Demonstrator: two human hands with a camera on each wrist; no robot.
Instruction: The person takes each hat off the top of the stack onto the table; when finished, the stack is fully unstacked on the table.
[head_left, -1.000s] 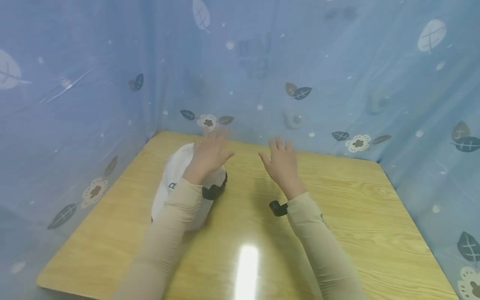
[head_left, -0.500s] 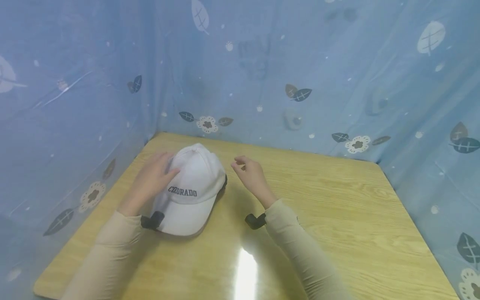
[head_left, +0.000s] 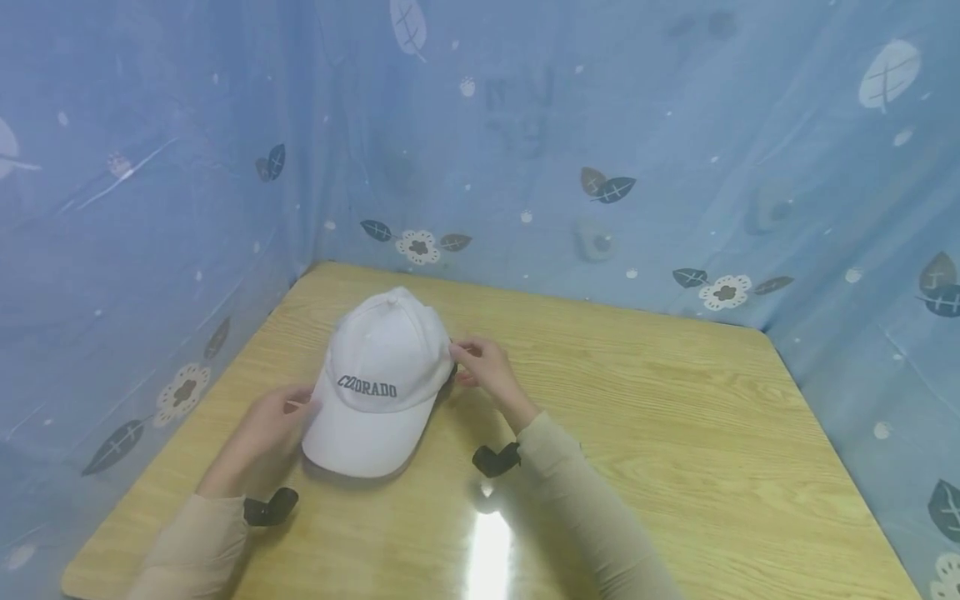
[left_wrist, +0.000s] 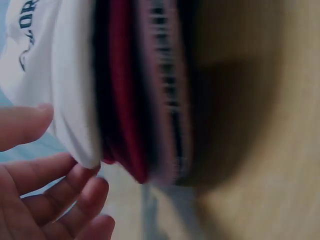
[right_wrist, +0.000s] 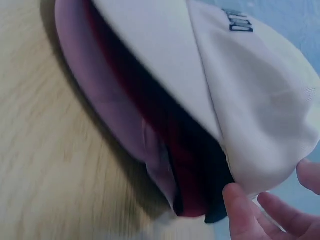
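Note:
A white baseball cap (head_left: 390,346) lettered COLORADO lies on top of a stack, its brim toward me. Under it the wrist views show a black cap (right_wrist: 214,192), a red cap (left_wrist: 124,95) and a pink cap (right_wrist: 102,85) at the bottom. My left hand (head_left: 258,433) has thumb and fingertips around the white cap's edge at the left end of the brim. On the other side my right hand (head_left: 491,375) pinches the lower edge of the crown toward the back, thumb on the fabric and fingers at the rim. The stack still rests on the table.
A wood-grain table (head_left: 675,433) spreads to the right of the caps, with a bright reflection near the front. Blue patterned curtain (head_left: 510,125) hangs behind and along both sides. A dark wrist camera (head_left: 272,507) sits on each sleeve.
Both hands came back from above the table's far side. The left moved left and down to the brim, uncovering the white cap. The right moved left to its back edge.

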